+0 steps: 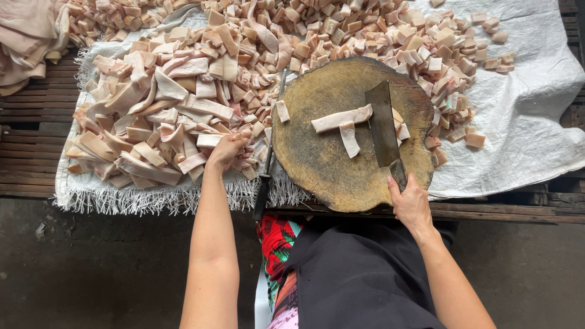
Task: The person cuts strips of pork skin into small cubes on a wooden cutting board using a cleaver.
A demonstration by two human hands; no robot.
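While our left hand [226, 149] closes on a pale strip [210, 139] in the heap [152, 122], our right hand [409, 201] grips the cleaver [382, 125]. It rests flat on the round block [317, 158], beside two strips [342, 122] laid ready for the blade.

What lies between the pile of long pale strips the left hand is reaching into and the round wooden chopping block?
A thin dark sharpening rod lies along the gap between the pile of long pale pork-skin strips and the round wooden chopping block. The left hand already touches the strips. On the block lie two strips beside the cleaver.
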